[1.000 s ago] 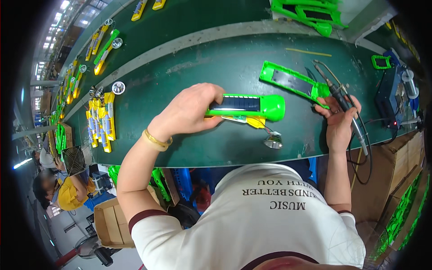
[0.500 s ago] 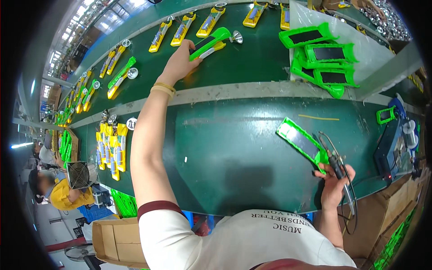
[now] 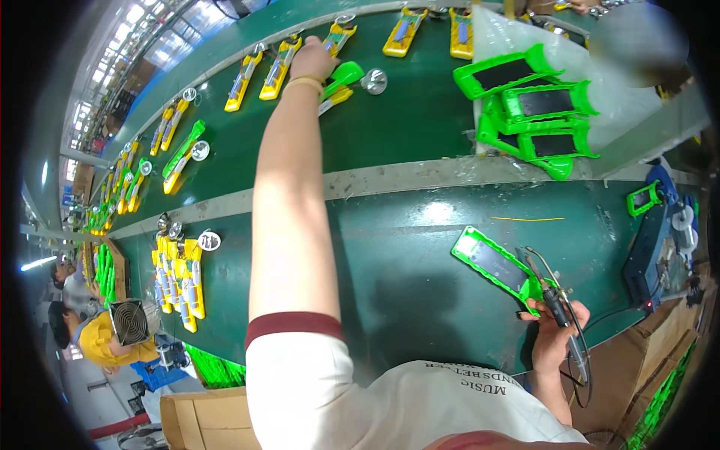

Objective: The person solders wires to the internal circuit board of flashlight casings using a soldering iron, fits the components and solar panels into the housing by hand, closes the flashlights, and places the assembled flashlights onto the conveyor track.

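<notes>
My left hand point(image 3: 313, 61) reaches across the far belt, fingers stretched toward a yellow lamp housing point(image 3: 340, 39), which they touch or nearly touch; the fingertips are partly hidden. Just below that hand lies a lamp with a green cover point(image 3: 345, 75) over a yellow base and a round reflector point(image 3: 374, 82). At the near right, my right hand point(image 3: 556, 330) is closed around a soldering iron point(image 3: 555, 304) and the lower end of a green lamp cover point(image 3: 466, 247) with a dark panel set in it. That cover tilts over the green tabletop.
Several green covers point(image 3: 551, 101) are piled on a white sheet at the far right. Yellow housings point(image 3: 180, 281) stand grouped at the left of the bench. A grey rail point(image 3: 420, 171) separates bench from belt. A blue soldering station point(image 3: 646, 251) sits at the right edge. A co-worker point(image 3: 105, 337) is at the left.
My left hand has let go of the green-and-yellow lamp on the belt and moved farther away toward a yellow housing. My right hand still holds the green cover and soldering iron.
</notes>
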